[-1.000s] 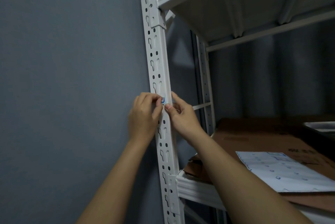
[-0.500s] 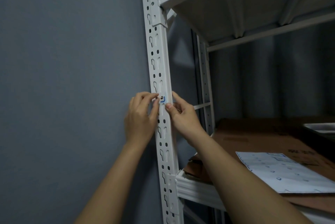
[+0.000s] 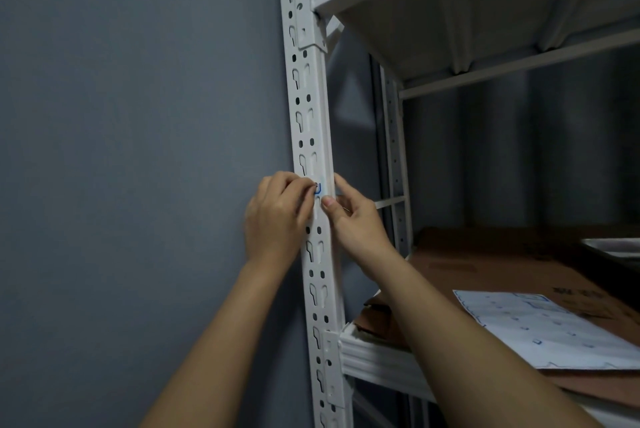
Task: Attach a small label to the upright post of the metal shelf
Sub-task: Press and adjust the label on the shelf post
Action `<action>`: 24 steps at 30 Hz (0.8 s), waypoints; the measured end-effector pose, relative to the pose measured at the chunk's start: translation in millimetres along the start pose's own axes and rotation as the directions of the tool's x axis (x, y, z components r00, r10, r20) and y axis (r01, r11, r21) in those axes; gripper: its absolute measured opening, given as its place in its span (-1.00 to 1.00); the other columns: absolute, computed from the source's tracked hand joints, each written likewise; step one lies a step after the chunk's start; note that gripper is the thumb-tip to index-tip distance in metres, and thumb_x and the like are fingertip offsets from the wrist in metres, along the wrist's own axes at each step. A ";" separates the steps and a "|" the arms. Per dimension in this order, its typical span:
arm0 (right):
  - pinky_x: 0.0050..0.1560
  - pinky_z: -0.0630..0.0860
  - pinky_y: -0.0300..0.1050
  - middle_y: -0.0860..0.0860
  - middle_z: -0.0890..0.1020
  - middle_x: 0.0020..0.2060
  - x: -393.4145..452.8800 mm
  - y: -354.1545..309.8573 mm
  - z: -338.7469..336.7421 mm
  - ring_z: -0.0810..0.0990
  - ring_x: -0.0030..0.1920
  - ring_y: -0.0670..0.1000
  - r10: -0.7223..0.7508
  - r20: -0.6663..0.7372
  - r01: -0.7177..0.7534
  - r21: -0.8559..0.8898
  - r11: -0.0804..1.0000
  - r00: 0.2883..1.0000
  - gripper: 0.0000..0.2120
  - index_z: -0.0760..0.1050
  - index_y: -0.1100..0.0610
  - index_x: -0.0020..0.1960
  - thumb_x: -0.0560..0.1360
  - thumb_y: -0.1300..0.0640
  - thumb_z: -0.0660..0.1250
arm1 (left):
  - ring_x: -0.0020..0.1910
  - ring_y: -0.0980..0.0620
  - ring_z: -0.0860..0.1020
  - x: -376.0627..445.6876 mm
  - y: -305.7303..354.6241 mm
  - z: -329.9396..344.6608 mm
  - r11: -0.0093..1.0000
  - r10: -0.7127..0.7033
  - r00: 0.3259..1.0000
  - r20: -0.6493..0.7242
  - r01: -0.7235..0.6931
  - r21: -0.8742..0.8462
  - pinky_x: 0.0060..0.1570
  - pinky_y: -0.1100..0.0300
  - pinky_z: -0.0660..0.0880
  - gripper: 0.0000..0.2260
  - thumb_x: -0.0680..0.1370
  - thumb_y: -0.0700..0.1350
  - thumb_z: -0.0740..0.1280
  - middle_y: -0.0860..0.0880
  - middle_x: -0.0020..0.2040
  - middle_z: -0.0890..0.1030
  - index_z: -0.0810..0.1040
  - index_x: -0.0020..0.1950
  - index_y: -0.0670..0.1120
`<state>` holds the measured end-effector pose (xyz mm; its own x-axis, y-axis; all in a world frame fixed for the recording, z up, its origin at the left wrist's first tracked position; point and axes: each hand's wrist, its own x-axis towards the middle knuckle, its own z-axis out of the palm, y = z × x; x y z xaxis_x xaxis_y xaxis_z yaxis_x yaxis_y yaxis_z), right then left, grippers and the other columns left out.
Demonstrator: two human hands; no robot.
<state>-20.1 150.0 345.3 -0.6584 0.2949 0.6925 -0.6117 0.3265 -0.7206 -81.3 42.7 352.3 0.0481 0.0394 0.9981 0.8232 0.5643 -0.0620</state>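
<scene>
Pinching at the small label (image 3: 319, 189), the left hand (image 3: 275, 219) has its fingertips curled in against the front face of the upright post (image 3: 313, 136), covering the label's left part so that only a blue-outlined corner shows. The right hand (image 3: 356, 219) comes in from the post's right edge, thumb tip laid on the face just below the label and the other fingers bent round the edge behind it, steadying the spot; whether that thumb touches the label itself I cannot tell. The label sits about halfway up the visible post, between the upper shelf's bracket and the lower shelf's front rail (image 3: 377, 358), over the row of keyhole slots.

By the look of it the label is being set and pressed down, not yet released. The next move likely calls for smoothing it flat across the face, keeping it square to the post's edges.

On the lower shelf lies brown cardboard (image 3: 502, 261), with a white printed sheet (image 3: 554, 330) on top near the front rail. A grey wall (image 3: 138, 115) stands left of the post.
</scene>
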 end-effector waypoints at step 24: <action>0.06 0.58 -0.21 -0.08 0.66 0.01 -3.3 -5.0 -1.6 0.64 -0.02 -0.16 0.002 0.011 -0.003 0.033 0.999 1.000 -0.62 0.39 -0.10 0.39 0.61 0.18 0.22 | -0.13 0.09 0.41 -8.7 1.1 -3.7 0.991 -0.093 0.995 0.032 0.096 -0.088 -0.31 0.18 0.39 -0.78 0.52 -0.01 0.24 0.01 -0.10 0.55 0.61 -0.06 -0.10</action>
<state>-14.2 148.8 346.7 -0.6646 0.2854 0.6905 -0.6241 0.2960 -0.7231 -78.8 39.9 343.6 -0.0472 0.0134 0.9988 0.8708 0.4904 0.0346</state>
